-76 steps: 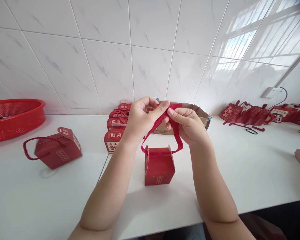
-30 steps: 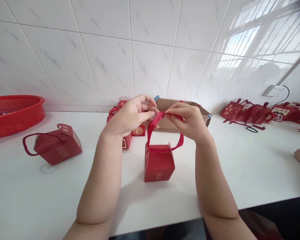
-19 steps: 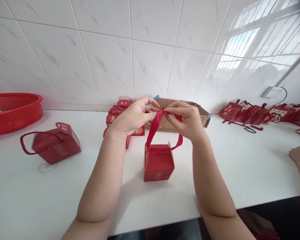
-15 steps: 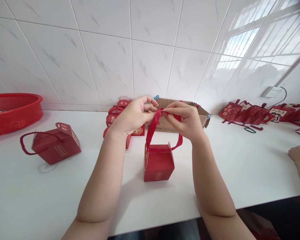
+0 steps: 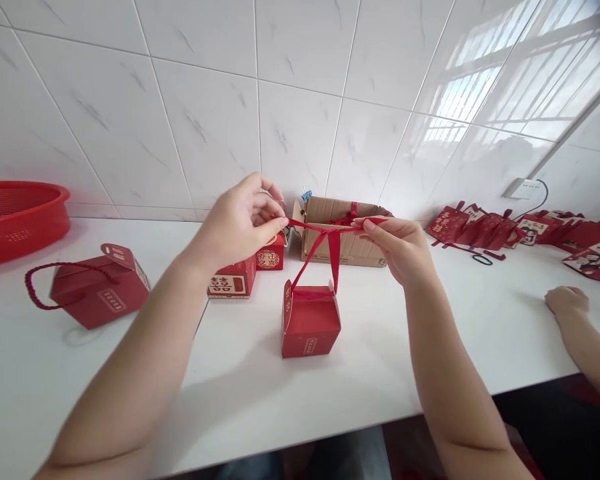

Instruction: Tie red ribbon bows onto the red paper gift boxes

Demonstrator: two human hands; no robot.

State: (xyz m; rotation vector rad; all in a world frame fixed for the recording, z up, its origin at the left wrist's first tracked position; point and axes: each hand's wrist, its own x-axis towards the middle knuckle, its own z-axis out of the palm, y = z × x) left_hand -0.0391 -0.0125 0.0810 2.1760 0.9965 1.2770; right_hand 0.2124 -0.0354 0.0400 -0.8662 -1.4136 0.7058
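A small red gift box (image 5: 311, 320) stands upright on the white table in front of me. A red ribbon (image 5: 334, 257) runs up from both sides of its top to a crossing above the box. My left hand (image 5: 250, 217) pinches one end of the ribbon, and my right hand (image 5: 393, 243) pinches the other. Between the two hands the ribbon is stretched nearly level. Behind my left hand are more red boxes (image 5: 270, 257) with gold and white print, partly hidden by that hand and forearm.
At left lies a red box with a rope handle (image 5: 100, 293), near a red plastic basket (image 5: 25, 230). A cardboard box (image 5: 347, 250) holding red ribbon is against the tiled wall. Red bags (image 5: 473, 227) and scissors (image 5: 483, 260) are at right, beyond another person's hand (image 5: 567, 300).
My hands have moved apart, left and right, drawing the ribbon ends taut. The loop above the box has tightened into a crossing. The view has shifted slightly.
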